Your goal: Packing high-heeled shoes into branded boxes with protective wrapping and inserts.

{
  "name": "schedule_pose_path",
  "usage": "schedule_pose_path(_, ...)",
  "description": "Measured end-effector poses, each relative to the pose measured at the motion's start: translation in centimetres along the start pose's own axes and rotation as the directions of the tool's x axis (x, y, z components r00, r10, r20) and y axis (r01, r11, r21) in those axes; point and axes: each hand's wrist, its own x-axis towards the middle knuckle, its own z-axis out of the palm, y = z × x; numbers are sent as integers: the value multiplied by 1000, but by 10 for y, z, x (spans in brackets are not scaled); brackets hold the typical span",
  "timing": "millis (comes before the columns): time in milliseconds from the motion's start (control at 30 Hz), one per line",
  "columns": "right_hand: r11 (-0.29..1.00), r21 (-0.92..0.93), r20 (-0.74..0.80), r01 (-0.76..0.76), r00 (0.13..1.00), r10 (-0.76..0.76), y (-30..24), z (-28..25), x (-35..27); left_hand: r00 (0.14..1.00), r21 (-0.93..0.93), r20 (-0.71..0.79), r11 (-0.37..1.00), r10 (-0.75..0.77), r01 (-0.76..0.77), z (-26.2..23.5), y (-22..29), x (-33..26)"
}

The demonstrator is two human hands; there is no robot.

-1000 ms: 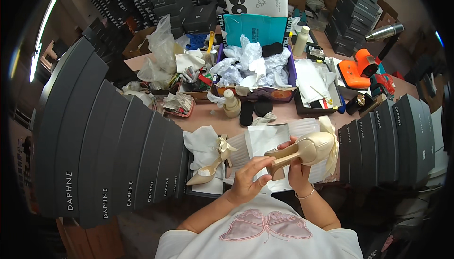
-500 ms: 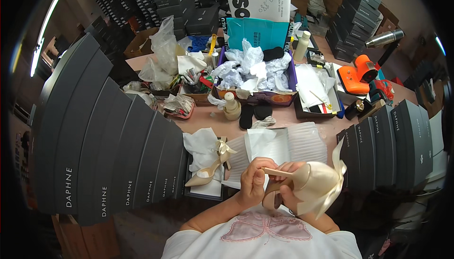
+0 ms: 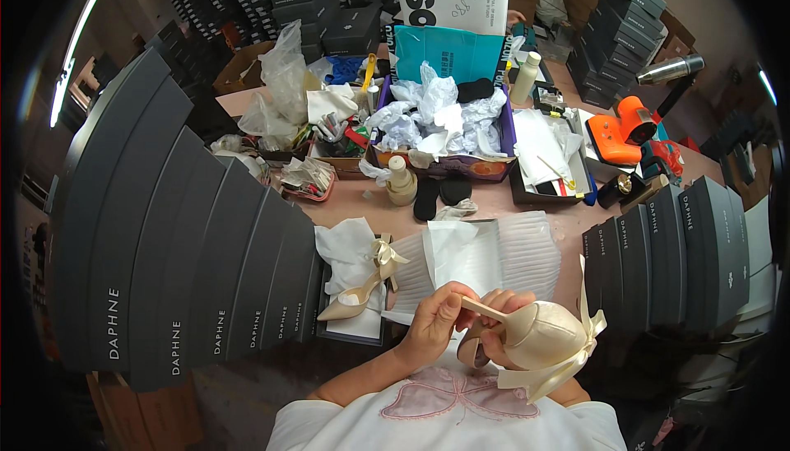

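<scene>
A cream satin high-heeled shoe [image 3: 543,334] is held up in front of my chest, its slim heel pointing left. My left hand [image 3: 436,319] closes its fingertips on the tip of that heel. Round the shoe's middle my right hand [image 3: 500,307] is wrapped, partly hidden behind it. A ribbon bow [image 3: 591,332] with long tails hangs at the shoe's right end. A matching shoe [image 3: 355,299], also with a ribbon bow, lies on white tissue paper [image 3: 346,245] in an open dark shoebox [image 3: 350,337] left of my hands.
Dark shoeboxes [image 3: 164,245] line the left side, and more boxes [image 3: 671,245] line the right. Ahead lie white ribbed wrapping [image 3: 531,258], a cream bottle [image 3: 401,183], black pads [image 3: 426,198] and a purple carton [image 3: 508,134] of crumpled tissue. An orange device [image 3: 613,140] stands at the right.
The held shoe has tilted a little, with its ribbon tails hanging differently. Both hands keep hold of it. The whole view has shifted slightly.
</scene>
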Motion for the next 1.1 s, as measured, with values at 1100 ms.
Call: schedule_pose_path(1100, 997, 16, -133, 76, 988, -74, 29, -12, -13, 896, 350, 195, 825, 399, -444, 7, -25, 3)
